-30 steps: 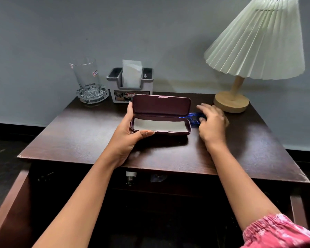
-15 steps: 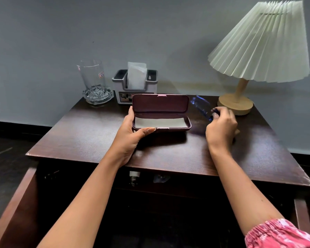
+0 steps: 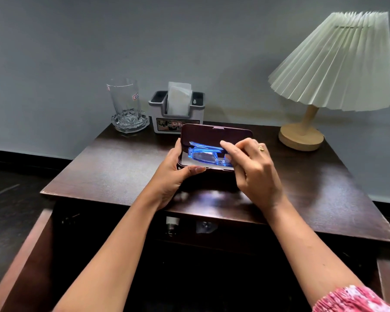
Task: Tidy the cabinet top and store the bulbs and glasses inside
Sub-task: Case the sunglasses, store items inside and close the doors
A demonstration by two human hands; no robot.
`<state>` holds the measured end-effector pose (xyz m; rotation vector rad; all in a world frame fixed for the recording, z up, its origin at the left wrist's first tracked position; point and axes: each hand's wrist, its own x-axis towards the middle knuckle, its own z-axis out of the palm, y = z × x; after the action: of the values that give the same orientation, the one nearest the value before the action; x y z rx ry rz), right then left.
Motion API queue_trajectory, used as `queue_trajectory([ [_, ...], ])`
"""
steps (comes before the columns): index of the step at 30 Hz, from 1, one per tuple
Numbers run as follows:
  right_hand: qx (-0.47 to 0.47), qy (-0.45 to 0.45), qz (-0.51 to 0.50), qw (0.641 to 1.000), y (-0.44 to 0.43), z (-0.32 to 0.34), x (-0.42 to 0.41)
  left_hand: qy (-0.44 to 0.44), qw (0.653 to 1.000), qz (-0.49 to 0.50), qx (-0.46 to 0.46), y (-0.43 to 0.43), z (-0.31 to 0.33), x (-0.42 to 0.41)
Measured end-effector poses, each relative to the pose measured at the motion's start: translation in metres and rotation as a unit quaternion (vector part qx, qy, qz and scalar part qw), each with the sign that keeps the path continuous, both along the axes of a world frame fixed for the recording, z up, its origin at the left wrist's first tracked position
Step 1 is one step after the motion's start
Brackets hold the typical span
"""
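A maroon glasses case (image 3: 214, 133) stands open on the dark wooden cabinet top (image 3: 113, 172), lid upright. My left hand (image 3: 173, 174) grips its left end, thumb along the front rim. Blue-framed glasses (image 3: 203, 155), folded, sit in the case's pale lining. My right hand (image 3: 254, 170) pinches their right end with thumb and fingers, covering that part. Below the top, in the dark open cabinet, a white bulb base (image 3: 172, 224) and a clear bulb (image 3: 204, 226) are faintly visible.
At the back left a clear drinking glass (image 3: 124, 102) stands in a glass ashtray (image 3: 131, 123). A grey tissue holder (image 3: 177, 113) sits behind the case. A pleated-shade lamp (image 3: 338, 64) on a wooden base (image 3: 301, 137) occupies the back right. Open cabinet doors flank below.
My right hand picked the blue glasses up from the top right of the case and carried them left into the open case. The left hand kept hold of the case.
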<state>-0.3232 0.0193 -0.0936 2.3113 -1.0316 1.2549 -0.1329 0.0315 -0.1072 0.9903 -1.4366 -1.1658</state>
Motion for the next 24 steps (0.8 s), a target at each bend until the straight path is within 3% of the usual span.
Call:
queue_trajectory([
  [8, 0.046, 0.057, 0.001, 0.997, -0.0045, -0.002, -0.0015, 0.019, 1.0, -0.024, 0.002, 0.0002, 0.0011, -0.0014],
  [24, 0.085, 0.055, 0.014, 0.995, -0.0063, -0.0017, -0.002, 0.043, 0.998, -0.037, -0.002, 0.0032, 0.0035, -0.0031],
])
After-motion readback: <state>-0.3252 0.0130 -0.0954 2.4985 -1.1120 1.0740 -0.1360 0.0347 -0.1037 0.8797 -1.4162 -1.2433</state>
